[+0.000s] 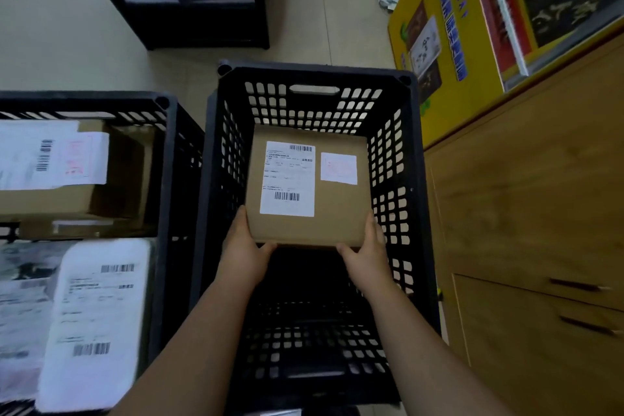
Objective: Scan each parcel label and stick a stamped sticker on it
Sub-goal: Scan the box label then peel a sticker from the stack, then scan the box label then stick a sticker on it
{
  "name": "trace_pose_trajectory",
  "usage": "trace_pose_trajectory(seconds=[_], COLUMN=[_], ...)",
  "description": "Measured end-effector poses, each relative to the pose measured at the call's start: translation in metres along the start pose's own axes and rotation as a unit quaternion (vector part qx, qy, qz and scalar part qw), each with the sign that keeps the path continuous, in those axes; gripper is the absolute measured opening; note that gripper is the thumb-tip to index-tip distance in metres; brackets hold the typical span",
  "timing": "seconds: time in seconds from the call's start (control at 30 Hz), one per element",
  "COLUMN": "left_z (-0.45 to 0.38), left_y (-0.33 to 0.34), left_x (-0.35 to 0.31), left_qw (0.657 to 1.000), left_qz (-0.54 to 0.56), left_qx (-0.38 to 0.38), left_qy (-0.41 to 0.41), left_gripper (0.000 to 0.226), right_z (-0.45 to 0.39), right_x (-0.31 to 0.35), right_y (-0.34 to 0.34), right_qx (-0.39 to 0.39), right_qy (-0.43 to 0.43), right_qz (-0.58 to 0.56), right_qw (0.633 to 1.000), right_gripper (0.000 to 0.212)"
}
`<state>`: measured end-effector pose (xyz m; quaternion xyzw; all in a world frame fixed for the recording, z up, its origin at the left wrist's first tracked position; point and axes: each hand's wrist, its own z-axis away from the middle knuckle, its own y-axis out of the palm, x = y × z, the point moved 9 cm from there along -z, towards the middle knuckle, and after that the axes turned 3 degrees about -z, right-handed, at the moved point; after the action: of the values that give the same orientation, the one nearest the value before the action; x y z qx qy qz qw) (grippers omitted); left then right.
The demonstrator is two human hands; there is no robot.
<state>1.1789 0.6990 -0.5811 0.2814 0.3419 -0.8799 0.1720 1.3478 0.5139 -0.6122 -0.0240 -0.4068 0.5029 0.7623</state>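
Evidently, step in hand: a finished parcel is being put down into, or held inside, the right-hand black crate (398,159); which of the two cannot be told.
Parcel: a flat brown cardboard box (334,209), face up, towards the far end of that crate.
Marks on it: a white shipping label (288,179) with barcodes, and just beside it a small white sticker (338,168) with a faint red stamp, so both jobs look done for this one.
Left hand (243,248): grips the box at its near left corner, thumb under the near edge.
Right hand (367,255): grips the near right corner in the same way.
Right crate contents: only this box shows; the near part of its floor is dark and bare.
Left crate (169,159): holds several parcels, among them a brown box (44,203) with label and red-stamped sticker, and a white soft mailer (98,314) bearing a label; I see no stamp on the mailer, though it is blurred.
Next move, as I judge: let go of the box, then reach left for an unprocessed parcel.
Surroundings: a wooden cabinet (540,213) stands just right of the crate.
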Motion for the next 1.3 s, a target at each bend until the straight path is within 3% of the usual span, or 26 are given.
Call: trace_pose_trajectory(seconds=[0.4, 0.9, 1.0, 1.13, 1.3], left_z=[-0.048, -0.072, -0.036, 0.043, 0.145], left_y=[0.054, 0.049, 0.032, -0.013, -0.083], left_x=[0.083, 0.049, 0.019, -0.050, -0.145], left_qw=[0.999, 0.999, 0.998, 0.983, 0.909], left_qz=[0.012, -0.046, -0.053, -0.107, -0.288], left_qx=[-0.039, -0.025, -0.009, 0.014, 0.020], left_qy=[-0.029, -0.004, 0.032, 0.149, 0.301], left_gripper=[0.081, 0.075, 0.071, 0.063, 0.060], right_z=[-0.049, -0.075, -0.041, 0.039, 0.161], right_x=[-0.057, -0.026, -0.005, 0.048, 0.127], right_y=[0.042, 0.019, 0.003, -0.027, -0.076], right_qx=[-0.012, -0.027, -0.024, -0.010, -0.002], right_qy=[-0.025, -0.063, -0.083, -0.141, -0.211], right_qz=[-0.031, 0.054, 0.087, 0.117, 0.150], right_qw=[0.999, 0.996, 0.992, 0.983, 0.966], right_gripper=[0.094, 0.096, 0.092, 0.074, 0.061])
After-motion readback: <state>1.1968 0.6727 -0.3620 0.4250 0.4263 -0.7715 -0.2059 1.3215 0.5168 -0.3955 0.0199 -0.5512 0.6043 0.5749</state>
